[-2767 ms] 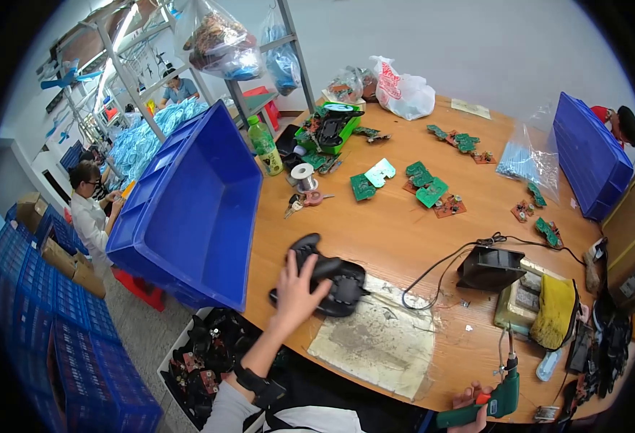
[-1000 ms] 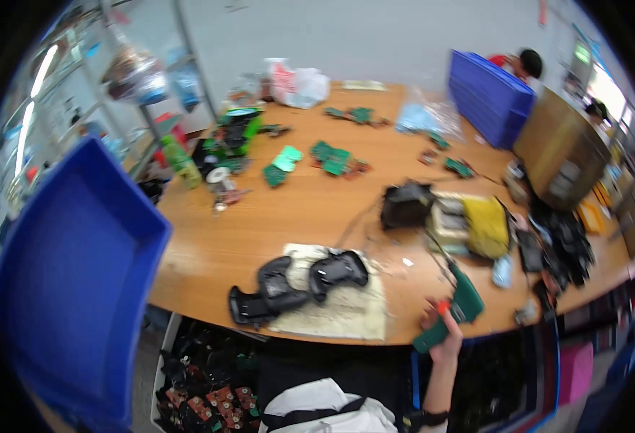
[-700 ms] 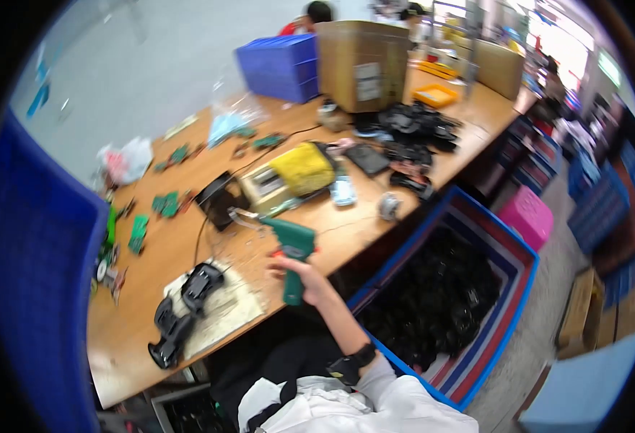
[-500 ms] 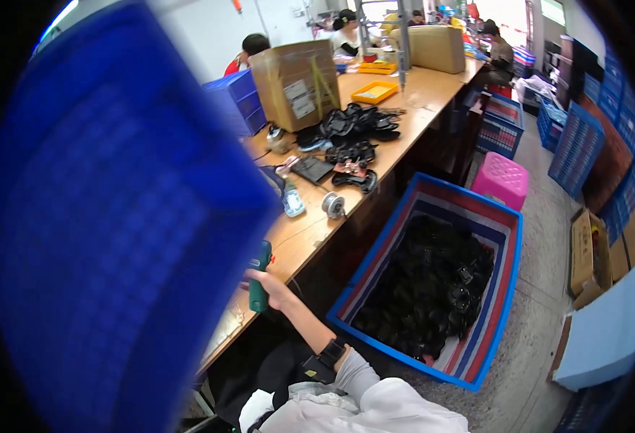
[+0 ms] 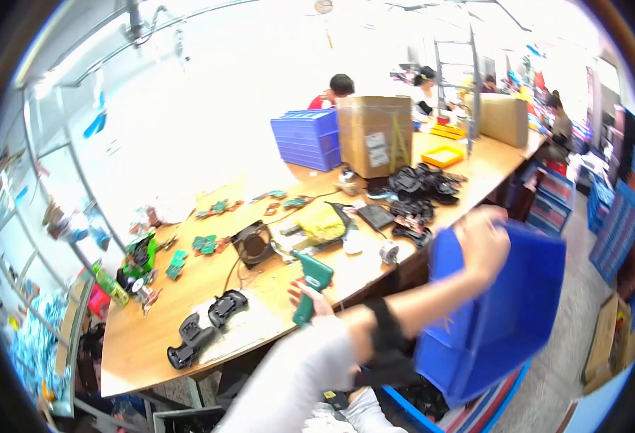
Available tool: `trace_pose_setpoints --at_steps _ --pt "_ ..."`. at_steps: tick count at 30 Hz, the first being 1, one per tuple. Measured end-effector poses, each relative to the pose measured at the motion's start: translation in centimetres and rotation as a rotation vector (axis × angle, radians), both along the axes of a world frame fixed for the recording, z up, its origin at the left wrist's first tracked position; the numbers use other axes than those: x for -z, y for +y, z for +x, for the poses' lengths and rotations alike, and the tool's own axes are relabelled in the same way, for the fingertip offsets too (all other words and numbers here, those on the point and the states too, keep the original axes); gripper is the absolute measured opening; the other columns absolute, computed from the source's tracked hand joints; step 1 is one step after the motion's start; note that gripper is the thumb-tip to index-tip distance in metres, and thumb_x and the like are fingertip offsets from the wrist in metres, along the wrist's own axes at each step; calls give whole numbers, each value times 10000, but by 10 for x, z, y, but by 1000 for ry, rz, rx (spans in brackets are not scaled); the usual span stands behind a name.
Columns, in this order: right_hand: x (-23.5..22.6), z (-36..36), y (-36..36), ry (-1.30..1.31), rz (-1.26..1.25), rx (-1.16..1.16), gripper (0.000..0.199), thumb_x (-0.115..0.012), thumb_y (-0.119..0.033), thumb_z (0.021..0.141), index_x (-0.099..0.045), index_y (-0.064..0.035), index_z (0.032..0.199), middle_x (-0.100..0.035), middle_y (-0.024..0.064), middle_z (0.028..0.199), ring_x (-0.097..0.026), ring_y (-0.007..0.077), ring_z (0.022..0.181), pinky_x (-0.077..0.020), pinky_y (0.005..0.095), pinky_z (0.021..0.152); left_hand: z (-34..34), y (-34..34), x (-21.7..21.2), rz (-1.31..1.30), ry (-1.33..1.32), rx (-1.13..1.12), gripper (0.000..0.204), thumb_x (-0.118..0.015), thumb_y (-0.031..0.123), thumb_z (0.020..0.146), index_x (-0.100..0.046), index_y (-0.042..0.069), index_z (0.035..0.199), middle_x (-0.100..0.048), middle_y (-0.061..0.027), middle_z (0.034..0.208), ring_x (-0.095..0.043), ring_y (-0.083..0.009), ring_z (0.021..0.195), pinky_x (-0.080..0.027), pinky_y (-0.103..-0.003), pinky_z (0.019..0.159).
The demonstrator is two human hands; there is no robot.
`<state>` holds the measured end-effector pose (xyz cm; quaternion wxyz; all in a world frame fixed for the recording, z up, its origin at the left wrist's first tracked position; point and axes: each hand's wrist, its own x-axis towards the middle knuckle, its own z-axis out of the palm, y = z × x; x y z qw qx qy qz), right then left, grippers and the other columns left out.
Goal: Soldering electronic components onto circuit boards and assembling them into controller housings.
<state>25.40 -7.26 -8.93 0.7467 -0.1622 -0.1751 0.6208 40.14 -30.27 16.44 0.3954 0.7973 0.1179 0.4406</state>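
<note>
My left hand [image 5: 485, 245] reaches across to the right, its fingers closed on the rim of a blue plastic crate [image 5: 444, 303]. The crate is tipped on its side above a large blue-rimmed bin [image 5: 411, 415], and hides most of that bin. Motion blurs this hand a little. My right hand [image 5: 319, 302] grips the handle of a green glue gun [image 5: 313, 273] over the table's near edge; my left sleeve covers its forearm. On the table to the left lie two black gamepad shells [image 5: 227, 309].
The long wooden table [image 5: 137, 353] carries green circuit boards [image 5: 206, 245], a small black square fan [image 5: 252, 244], a yellow cloth-like bundle [image 5: 325, 222], a heap of black parts [image 5: 422, 184], a cardboard box [image 5: 375, 137] and another blue crate [image 5: 307, 141]. Several people sit farther along.
The blue crate has swung from the left, close to the view, over to the right above the bin, with my left arm now crossing over. The view has turned left. My right hand keeps the glue gun.
</note>
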Motion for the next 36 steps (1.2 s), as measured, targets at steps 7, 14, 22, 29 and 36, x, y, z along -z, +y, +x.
trace_pose_setpoints --at_steps 7,14,22,29,36 --pt "-33 26 -53 51 -23 23 325 -589 -144 850 -486 -130 1158 -572 83 1139 -551 209 1019 -470 351 845 -84 23 55 309 116 468 523 -654 87 730 -481 23 1219 -510 -210 1207 -520 -370 1056 -421 -411 916" --pt "-14 37 -49 4 -54 8 327 -530 -139 871 -481 -97 1192 -534 109 1199 -551 199 1034 -465 346 861 -376 211 74 19 407 -451 456 -660 162 782 -509 -11 1177 -576 -185 1100 -573 -313 1005 -445 -351 872" --pt "-47 21 -54 -161 -164 89 334 -519 -136 875 -438 -104 1197 -503 143 1237 -544 195 1034 -463 350 856 -544 210 154 -91 710 -818 922 -769 373 665 -295 13 1369 -359 -229 1353 -322 -389 1268 -274 -441 1051" --pt "-44 16 -49 -239 -243 119 391 -551 -165 853 -420 -108 1217 -453 152 1281 -538 191 1030 -456 351 863 -569 219 148 -87 887 -758 843 -749 369 693 -339 76 1370 -315 -226 1376 -286 -378 1281 -274 -456 1046" --pt "-41 27 -62 -246 -124 211 393 -573 -195 845 -427 -112 1200 -423 145 1292 -541 186 1026 -481 325 827 -518 266 109 115 1038 -458 917 -774 450 595 -369 155 1364 -238 -261 1388 -232 -443 1275 -215 -559 1033"
